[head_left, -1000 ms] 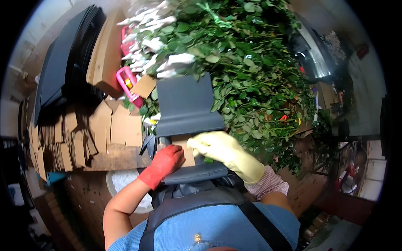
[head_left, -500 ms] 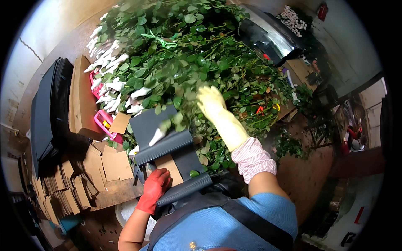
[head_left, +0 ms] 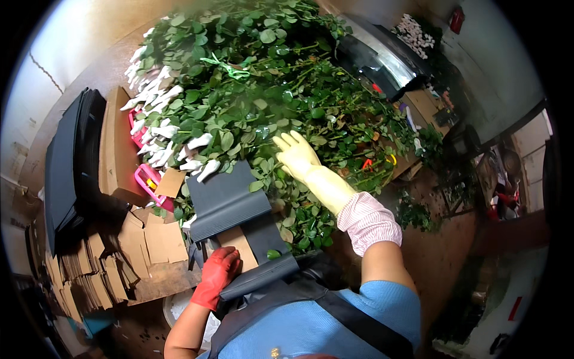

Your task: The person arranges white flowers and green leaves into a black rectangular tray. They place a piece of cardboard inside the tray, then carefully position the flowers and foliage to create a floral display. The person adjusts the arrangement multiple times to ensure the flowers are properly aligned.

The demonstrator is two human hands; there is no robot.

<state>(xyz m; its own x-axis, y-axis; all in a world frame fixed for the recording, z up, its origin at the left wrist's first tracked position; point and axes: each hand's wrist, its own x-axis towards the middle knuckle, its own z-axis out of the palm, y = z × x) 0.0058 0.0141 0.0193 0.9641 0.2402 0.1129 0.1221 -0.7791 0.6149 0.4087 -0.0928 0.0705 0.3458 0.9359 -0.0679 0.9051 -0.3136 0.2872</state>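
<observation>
Reaching into a heap of leafy rose stems, the yellow-gloved right hand spreads its fingers, holding nothing, while the red-gloved left hand clamps the grey ribbed tray steady.

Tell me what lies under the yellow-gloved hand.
Under the right hand lies the heap of green leafy stems, some tipped with white-wrapped buds. The leaves cover the bench, so what the heap rests on cannot be seen.

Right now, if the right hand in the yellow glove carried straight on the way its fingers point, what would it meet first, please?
The right hand points up into the heap of leafy green stems. It would probably meet those leaves at once; it seems to touch them already, though depth is hard to judge.
</observation>
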